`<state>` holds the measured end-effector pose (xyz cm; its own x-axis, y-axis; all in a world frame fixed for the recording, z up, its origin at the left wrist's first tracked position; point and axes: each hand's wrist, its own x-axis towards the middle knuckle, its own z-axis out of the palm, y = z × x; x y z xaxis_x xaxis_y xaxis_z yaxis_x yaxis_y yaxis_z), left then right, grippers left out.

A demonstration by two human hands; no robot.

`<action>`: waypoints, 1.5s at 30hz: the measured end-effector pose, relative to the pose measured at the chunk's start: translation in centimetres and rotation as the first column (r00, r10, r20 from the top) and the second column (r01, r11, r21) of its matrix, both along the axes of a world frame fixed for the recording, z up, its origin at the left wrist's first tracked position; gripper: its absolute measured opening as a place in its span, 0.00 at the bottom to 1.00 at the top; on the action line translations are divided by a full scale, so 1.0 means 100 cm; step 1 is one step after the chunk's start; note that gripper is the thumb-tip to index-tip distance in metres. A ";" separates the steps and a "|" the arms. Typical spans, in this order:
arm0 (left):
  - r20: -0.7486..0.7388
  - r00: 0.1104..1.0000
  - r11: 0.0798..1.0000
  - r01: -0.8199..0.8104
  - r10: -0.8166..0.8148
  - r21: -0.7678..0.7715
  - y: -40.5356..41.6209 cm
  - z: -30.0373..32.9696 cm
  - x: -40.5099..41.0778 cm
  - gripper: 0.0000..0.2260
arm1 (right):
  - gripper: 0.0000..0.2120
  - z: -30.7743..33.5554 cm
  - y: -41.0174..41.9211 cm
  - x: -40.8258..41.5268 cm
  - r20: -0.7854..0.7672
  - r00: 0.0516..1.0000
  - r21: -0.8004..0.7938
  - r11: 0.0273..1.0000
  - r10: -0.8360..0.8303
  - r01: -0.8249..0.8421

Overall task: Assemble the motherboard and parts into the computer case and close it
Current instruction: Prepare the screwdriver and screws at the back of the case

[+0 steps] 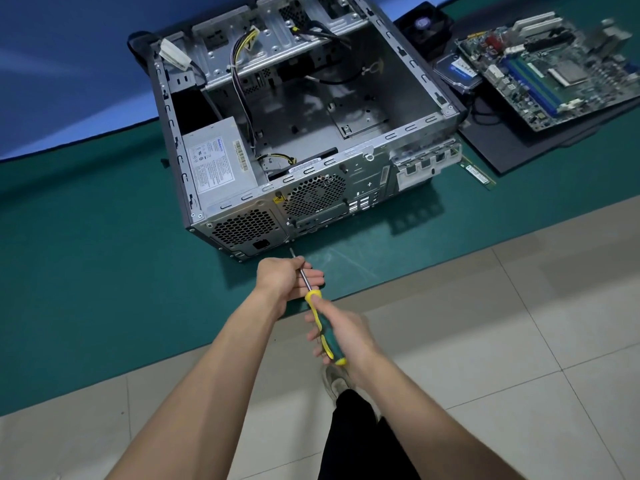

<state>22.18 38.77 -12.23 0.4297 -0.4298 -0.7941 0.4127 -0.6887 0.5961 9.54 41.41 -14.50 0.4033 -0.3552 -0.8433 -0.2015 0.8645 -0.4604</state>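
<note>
While lying open-side up on the green mat, just ahead of the fingers: computer case, rear panel nearest. Beyond and right of the fingers, well apart: motherboard on a black panel. Curled round the yellow-green handle of a screwdriver: right hand. Lightly pinching the metal shaft near its tip: left hand, fingers only half curled. Tip close to the case's lower rear edge; contact unclear.
</note>
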 end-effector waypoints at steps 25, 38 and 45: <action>-0.016 0.999 0.996 -0.049 0.048 -0.069 0.005 -0.002 -0.010 0.11 | 0.13 0.011 -0.012 -0.007 -0.259 0.929 -0.239 0.915 0.263 -0.326; 0.122 0.990 0.899 0.111 -0.065 -0.424 -0.036 0.115 -0.041 0.11 | 0.17 0.134 -0.111 -0.052 -0.869 0.493 -0.464 0.269 0.048 -0.844; 0.346 0.907 0.761 0.396 -0.239 -0.513 -0.099 0.176 -0.051 0.17 | 0.10 0.187 -0.162 -0.074 -0.831 0.553 -0.550 0.252 -0.065 -0.796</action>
<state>17.10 28.87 5.38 0.3312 -0.9085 -0.2547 0.0175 -0.2640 0.9644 2.10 25.16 4.20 0.2991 -0.9299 -0.2141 -0.9127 -0.2133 -0.3486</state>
